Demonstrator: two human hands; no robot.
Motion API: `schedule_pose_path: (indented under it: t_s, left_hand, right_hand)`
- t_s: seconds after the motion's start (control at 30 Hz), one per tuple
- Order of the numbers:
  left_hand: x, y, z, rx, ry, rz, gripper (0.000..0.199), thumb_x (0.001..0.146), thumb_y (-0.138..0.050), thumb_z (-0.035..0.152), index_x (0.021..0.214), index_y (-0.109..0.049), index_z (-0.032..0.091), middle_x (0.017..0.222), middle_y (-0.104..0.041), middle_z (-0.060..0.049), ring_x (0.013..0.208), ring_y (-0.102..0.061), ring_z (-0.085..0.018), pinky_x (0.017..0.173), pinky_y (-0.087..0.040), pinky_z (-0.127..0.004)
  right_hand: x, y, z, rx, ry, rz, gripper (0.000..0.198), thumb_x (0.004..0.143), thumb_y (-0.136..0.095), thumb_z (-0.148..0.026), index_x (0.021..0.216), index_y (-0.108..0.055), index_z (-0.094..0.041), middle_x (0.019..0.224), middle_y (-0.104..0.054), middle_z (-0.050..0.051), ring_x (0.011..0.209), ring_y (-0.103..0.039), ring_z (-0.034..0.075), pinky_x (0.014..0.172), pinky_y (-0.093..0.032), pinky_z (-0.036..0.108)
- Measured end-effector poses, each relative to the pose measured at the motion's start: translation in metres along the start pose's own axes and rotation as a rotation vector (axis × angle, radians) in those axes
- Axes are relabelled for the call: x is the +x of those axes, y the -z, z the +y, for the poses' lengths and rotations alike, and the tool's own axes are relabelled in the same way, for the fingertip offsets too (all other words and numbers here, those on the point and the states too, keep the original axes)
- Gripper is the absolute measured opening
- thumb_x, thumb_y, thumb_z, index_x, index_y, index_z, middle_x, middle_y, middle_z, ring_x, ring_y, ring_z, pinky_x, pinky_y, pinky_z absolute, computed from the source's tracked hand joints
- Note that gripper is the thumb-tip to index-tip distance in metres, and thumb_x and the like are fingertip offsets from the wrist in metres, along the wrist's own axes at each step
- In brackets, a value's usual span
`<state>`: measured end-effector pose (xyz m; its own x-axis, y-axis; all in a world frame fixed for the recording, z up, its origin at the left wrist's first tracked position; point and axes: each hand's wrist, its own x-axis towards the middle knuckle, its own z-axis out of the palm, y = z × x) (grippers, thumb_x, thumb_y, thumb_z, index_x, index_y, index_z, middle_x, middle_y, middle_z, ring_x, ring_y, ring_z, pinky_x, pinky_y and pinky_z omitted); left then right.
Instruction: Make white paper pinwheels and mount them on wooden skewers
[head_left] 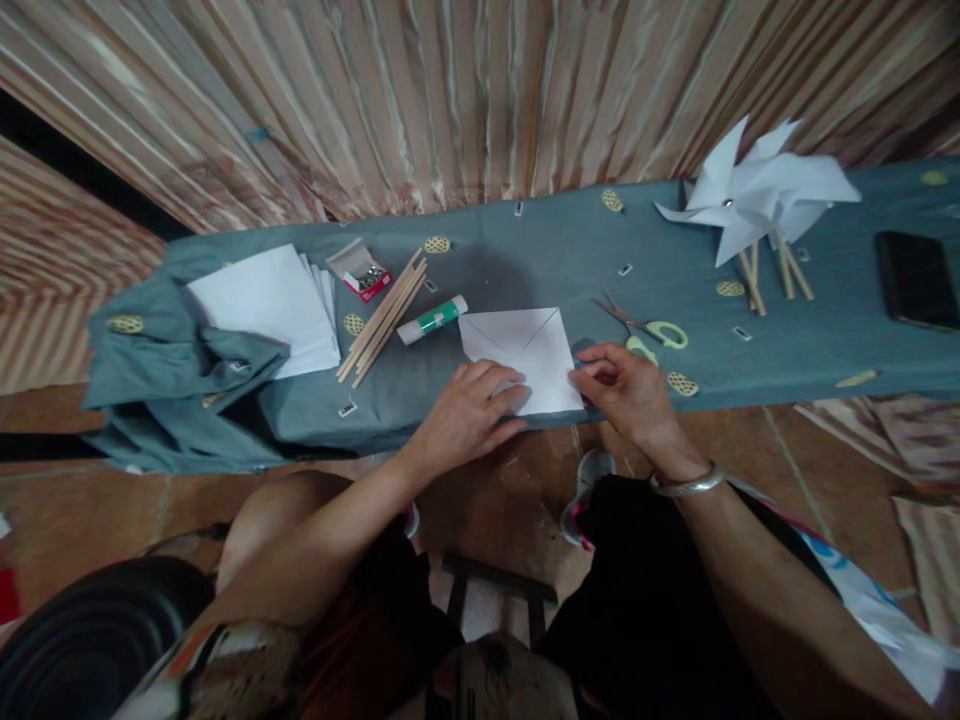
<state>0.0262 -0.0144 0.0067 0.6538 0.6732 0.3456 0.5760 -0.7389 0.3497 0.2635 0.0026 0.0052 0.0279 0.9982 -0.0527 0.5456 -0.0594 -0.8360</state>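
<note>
A white sheet of paper [517, 350] lies at the table's front edge, with dark diagonal lines or cuts running in from its two far corners. My left hand [476, 405] rests on the paper's near left part, fingers laid out over it. At the right edge, the thumb and fingers of my right hand [622, 390] are closed on the paper; the exact grip is partly hidden. Just beyond my right hand lie scissors [645, 330] with pale green handles, blades apart. A green and white glue stick [433, 320] is left of the paper.
Wooden sticks [384, 318], an opened small box of metal pins [361, 270] and stacked white paper [270, 310] lie left on the green tablecloth [540, 260]. Paper pinwheels [757, 190] on sticks and a dark phone [916, 280] lie right. A striped curtain [465, 100] hangs behind.
</note>
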Motion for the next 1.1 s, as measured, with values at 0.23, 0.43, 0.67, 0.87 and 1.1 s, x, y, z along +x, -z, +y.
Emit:
schedule_pose_path:
  t_s: [0.23,0.43,0.67,0.87,1.1]
  left_hand:
    - [0.001,-0.013,0.009,0.115,-0.054,-0.052,0.016,0.096,-0.050,0.019,0.101,-0.064,0.015,0.102,-0.068,-0.007,0.092,-0.059,-0.020,0.080,-0.050,-0.033]
    - [0.002,-0.011,0.017,0.180,-0.137,-0.058,0.019,0.098,-0.046,0.017,0.103,-0.065,0.014,0.104,-0.069,-0.007,0.092,-0.061,-0.019,0.080,-0.051,-0.031]
    - [0.011,-0.006,0.009,0.215,-0.136,-0.031,0.017,0.096,-0.052,0.017,0.106,-0.065,0.014,0.105,-0.071,-0.007,0.095,-0.063,-0.020,0.080,-0.050,-0.032]
    - [0.010,-0.008,-0.001,0.196,-0.074,-0.006,0.017,0.095,-0.051,0.015,0.100,-0.067,0.013,0.102,-0.071,-0.008,0.094,-0.064,-0.020,0.080,-0.052,-0.033]
    - [0.012,-0.012,0.003,0.143,-0.045,0.001,0.021,0.096,-0.052,0.025,0.094,-0.068,0.012,0.096,-0.071,-0.009,0.092,-0.063,-0.021,0.081,-0.054,-0.033]
  right_hand:
    - [-0.012,0.005,-0.007,-0.165,0.009,-0.043,0.014,0.076,-0.067,-0.032,0.083,-0.062,-0.020,0.070,-0.072,0.003,0.060,-0.068,0.020,0.060,-0.051,0.034]
    - [-0.022,0.019,0.002,-0.438,0.347,0.064,0.023,0.091,-0.051,-0.027,0.106,-0.067,-0.019,0.097,-0.075,0.011,0.090,-0.071,0.027,0.082,-0.055,0.044]
    - [-0.031,0.018,0.012,-0.535,0.652,-0.041,0.040,0.092,-0.044,-0.014,0.131,-0.053,-0.014,0.144,-0.051,0.018,0.133,-0.048,0.030,0.110,-0.042,0.054]
    - [-0.035,0.012,0.008,-0.460,0.636,-0.157,0.038,0.092,-0.052,-0.022,0.130,-0.053,-0.018,0.142,-0.053,0.016,0.130,-0.051,0.031,0.108,-0.045,0.053]
    - [-0.028,0.014,0.004,-0.305,0.559,-0.238,0.027,0.089,-0.061,-0.026,0.116,-0.061,-0.021,0.133,-0.061,0.013,0.125,-0.057,0.029,0.105,-0.048,0.052]
